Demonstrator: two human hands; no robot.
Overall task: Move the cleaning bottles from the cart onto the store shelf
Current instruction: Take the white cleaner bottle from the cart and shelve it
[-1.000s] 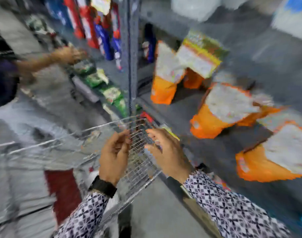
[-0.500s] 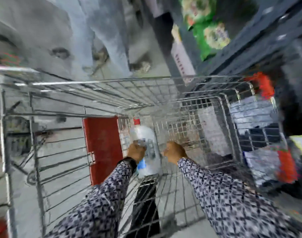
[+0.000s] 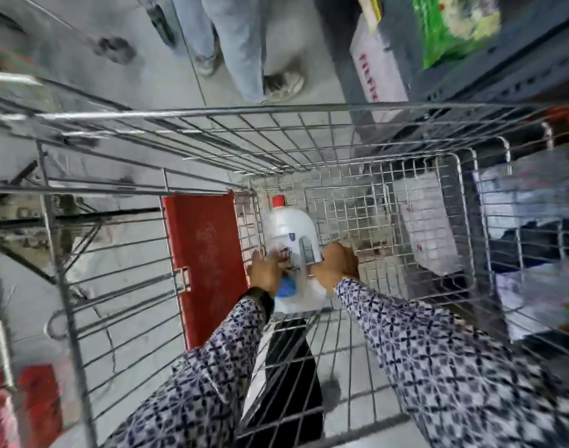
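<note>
A large white cleaning bottle (image 3: 291, 229) with a red cap (image 3: 276, 201) lies on the wire floor of the cart (image 3: 276, 114), cap pointing away from me. My left hand (image 3: 265, 273) grips its left side and my right hand (image 3: 336, 265) grips its right side, both near the labelled lower half. The store shelf (image 3: 503, 76) runs along the right edge of the view, beyond the cart's right wall.
A red flap (image 3: 205, 266) hangs on the cart's left inner wall. Another person's legs and shoes (image 3: 244, 59) stand just past the cart's far rim. A white carton (image 3: 378, 69) and green packets (image 3: 454, 27) sit on the shelf at top right.
The view swung from the shelf down into the cart. Both hands dropped from the cart rim to its floor. Half a second ago only my left hand held the bottle; now both grip it.
</note>
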